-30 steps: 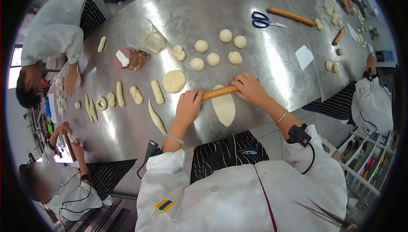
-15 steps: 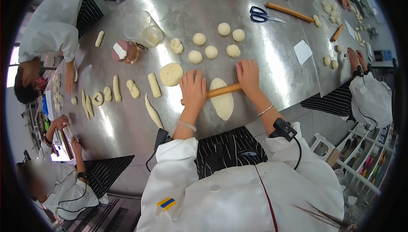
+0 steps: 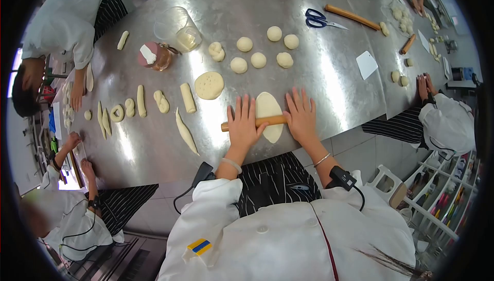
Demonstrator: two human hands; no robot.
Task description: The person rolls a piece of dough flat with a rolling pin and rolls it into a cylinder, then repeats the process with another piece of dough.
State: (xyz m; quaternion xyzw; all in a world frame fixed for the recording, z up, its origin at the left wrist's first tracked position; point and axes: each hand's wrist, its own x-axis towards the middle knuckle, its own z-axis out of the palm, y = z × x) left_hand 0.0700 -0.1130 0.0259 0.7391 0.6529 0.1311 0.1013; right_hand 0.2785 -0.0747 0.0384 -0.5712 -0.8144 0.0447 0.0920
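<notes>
An oval of flattened dough [image 3: 267, 107] lies on the metal table in front of me, with a wooden rolling pin [image 3: 272, 120] across its lower half. My left hand [image 3: 244, 124] lies over the pin's left part, fingers outstretched and thumb along the wood. At the pin's right end is my right hand [image 3: 302, 116], its fingers spread and pointing forward. Up and left of the oval sits a round, dimpled dough disc [image 3: 209, 85]. Several dough balls [image 3: 258, 60] are grouped beyond it.
Shaped dough pieces [image 3: 140, 101] line the table's left side. Further back stand a jar [image 3: 154, 56] and a clear container [image 3: 186, 38]. Scissors [image 3: 321, 20], a white scraper [image 3: 367, 65] and another rolling pin [image 3: 352, 16] lie to the right. Other people work around the table.
Both hands and the rolling pin have moved toward me, down the dough. My fingers are now straighter and more spread. The whole view has shifted slightly.
</notes>
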